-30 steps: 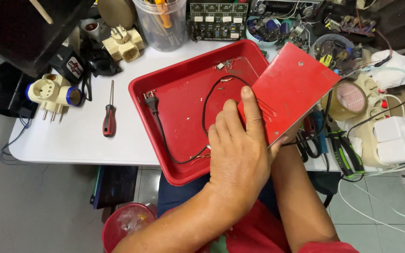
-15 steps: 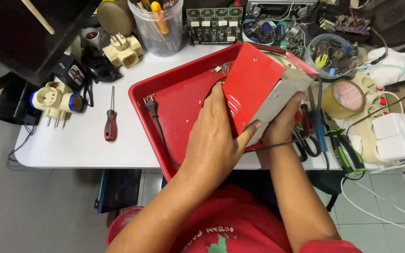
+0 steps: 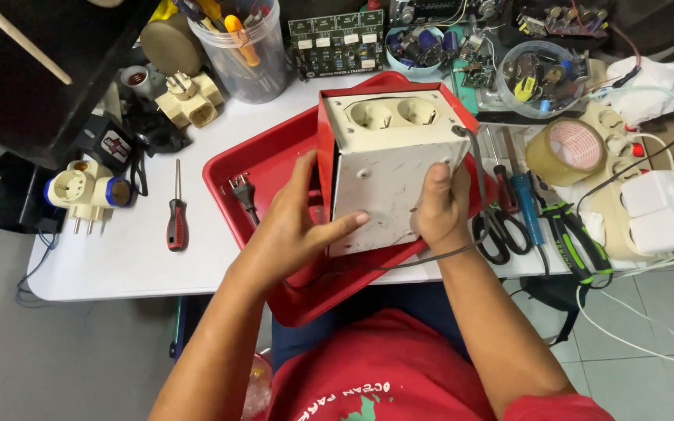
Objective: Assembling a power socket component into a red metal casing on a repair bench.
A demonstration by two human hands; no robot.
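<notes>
A boxy red metal case (image 3: pixel 387 168) with an off-white face is held upright above a red tray (image 3: pixel 263 168), which lies on the white table (image 3: pixel 118 257). The case's top panel carries 2 round cream sockets (image 3: pixel 391 113) side by side, and its scuffed white side faces the camera. A black cable (image 3: pixel 481 195) leaves the upper right corner of the case, runs down past its right edge and curves under it toward the left.

The left hand (image 3: pixel 298 230) clasps the case's left side, thumb up along the red edge and fingers spread flat across the lower white face. The right hand (image 3: pixel 438 206) grips the right edge, thumb pressed on the white face and the other fingers hidden behind the case. Both hands are closed on the case.

A black plug (image 3: pixel 245 193) lies inside the tray, just left of the left hand. Further left on the table rests a screwdriver (image 3: pixel 175 218) with a red and black handle, and beyond it a cream multi-socket adapter (image 3: pixel 87 189) with blue trim. To the right of the case lie black-handled scissors (image 3: pixel 497 230), a blue pen-shaped tool (image 3: pixel 525 203) and green-handled pliers (image 3: pixel 567 234). A roll of brown tape (image 3: pixel 564 152) sits near them. Behind the tray stand a clear tub of tools (image 3: pixel 239 47) and a green circuit board (image 3: pixel 335 39).
</notes>
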